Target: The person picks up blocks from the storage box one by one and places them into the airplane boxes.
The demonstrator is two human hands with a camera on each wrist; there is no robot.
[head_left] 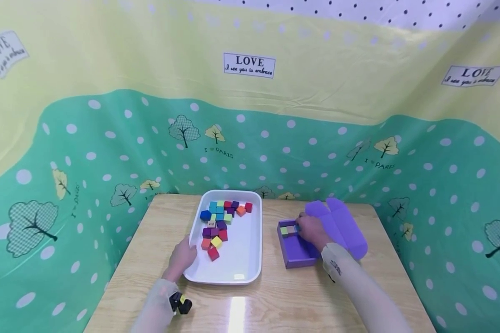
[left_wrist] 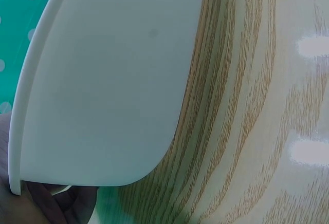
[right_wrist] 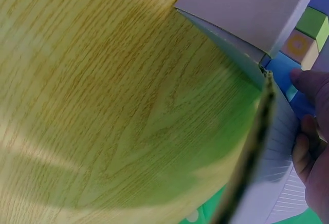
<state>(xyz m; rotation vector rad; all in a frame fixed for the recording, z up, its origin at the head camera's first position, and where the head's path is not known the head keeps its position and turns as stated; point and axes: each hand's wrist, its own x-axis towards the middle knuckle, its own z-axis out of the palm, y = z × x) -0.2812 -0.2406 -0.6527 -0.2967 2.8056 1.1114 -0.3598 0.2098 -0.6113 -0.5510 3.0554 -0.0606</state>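
On the left of the table, my left hand (head_left: 181,256) grips the left rim of a white plastic tray (head_left: 243,249). Its fingers partly disappear behind the tray wall (left_wrist: 113,95) in the left wrist view. Colored cubes lie in the tray, among them a yellow cube (head_left: 216,242) and a red cube (head_left: 213,253). My right hand (head_left: 312,229) reaches into an open purple box (head_left: 301,263). Thumb and curled fingers pinch a blue cube (right_wrist: 302,104) inside, beside another blue cube (right_wrist: 280,70). A plain wooden cube (right_wrist: 299,47) and a green cube (right_wrist: 312,22) continue that row along the box wall.
The box's purple lid (head_left: 343,226) stands folded back on the right, behind the right forearm. Wooden tabletop (head_left: 271,300) surrounds the tray and box. A patterned green and yellow curtain (head_left: 250,152) encloses the table at the back and sides.
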